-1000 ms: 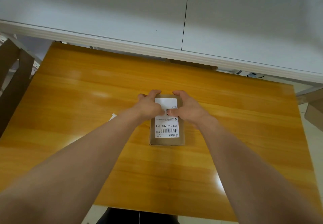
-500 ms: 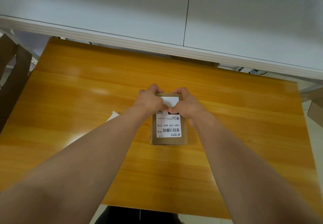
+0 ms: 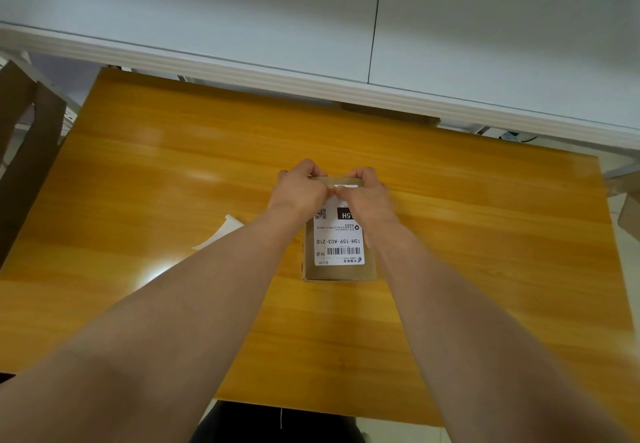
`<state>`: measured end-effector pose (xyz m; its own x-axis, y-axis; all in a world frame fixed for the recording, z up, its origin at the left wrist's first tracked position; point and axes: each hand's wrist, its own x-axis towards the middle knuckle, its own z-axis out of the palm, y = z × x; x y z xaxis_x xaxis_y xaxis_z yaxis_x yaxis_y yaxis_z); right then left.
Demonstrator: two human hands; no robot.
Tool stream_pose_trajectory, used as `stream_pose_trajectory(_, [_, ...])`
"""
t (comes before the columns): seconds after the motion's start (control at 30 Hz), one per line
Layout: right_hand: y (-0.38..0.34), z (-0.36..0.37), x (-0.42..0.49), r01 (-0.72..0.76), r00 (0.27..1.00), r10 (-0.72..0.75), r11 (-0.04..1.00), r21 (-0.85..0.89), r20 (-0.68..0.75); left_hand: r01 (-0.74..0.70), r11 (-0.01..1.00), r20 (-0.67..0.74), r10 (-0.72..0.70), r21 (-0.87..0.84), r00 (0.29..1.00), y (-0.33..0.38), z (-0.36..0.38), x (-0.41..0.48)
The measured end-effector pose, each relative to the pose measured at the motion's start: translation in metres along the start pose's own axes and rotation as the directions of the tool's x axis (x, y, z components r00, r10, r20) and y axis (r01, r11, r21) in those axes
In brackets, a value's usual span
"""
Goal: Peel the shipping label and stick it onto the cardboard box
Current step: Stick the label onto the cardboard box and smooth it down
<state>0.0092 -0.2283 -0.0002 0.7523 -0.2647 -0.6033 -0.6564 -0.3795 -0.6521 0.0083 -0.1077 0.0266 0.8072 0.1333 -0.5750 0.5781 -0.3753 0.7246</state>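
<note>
A small brown cardboard box (image 3: 341, 271) lies flat in the middle of the wooden table (image 3: 450, 252). A white shipping label (image 3: 338, 245) with a barcode and printed text lies on its top face. My left hand (image 3: 300, 190) and my right hand (image 3: 369, 197) rest side by side on the far end of the box. Their fingers curl over the far edge and the thumbs press on the label's far end. The hands hide that end of the label.
A white strip of backing paper (image 3: 221, 235) lies on the table, left of my left forearm. Brown cardboard (image 3: 24, 152) stands off the table's left side. More cardboard (image 3: 628, 214) shows at the right edge. A white wall runs behind the table.
Both hands have slid away from me along the label, from its middle to the far end of the box. More of the printed label shows now.
</note>
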Motion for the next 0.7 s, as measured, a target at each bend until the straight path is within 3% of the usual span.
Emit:
stream_pose_trajectory(0.23, [-0.006,-0.015,-0.015,0.018,0.997,-0.020,1.000,0.022,0.070,-0.002,0.992,0.066,0.010,-0.122,0.998,0.004,-0.012,-0.008])
stream_pose_trajectory(0.37, [-0.009,-0.036,-0.029,0.030,0.966,-0.030,1.000,0.002,0.258,0.104,0.985,0.237,-0.069,-0.141,0.969,0.003,-0.025,-0.014])
stream_pose_trajectory(0.43, [-0.010,-0.040,-0.033,0.054,0.960,-0.041,0.998,-0.041,0.278,0.102,0.990,0.309,-0.068,-0.097,0.949,0.002,-0.028,-0.017])
stream_pose_trajectory(0.7, [-0.015,-0.037,-0.029,-0.039,0.980,0.017,0.994,0.103,0.200,0.115,0.979,0.235,-0.074,-0.167,0.969,0.001,-0.024,-0.016])
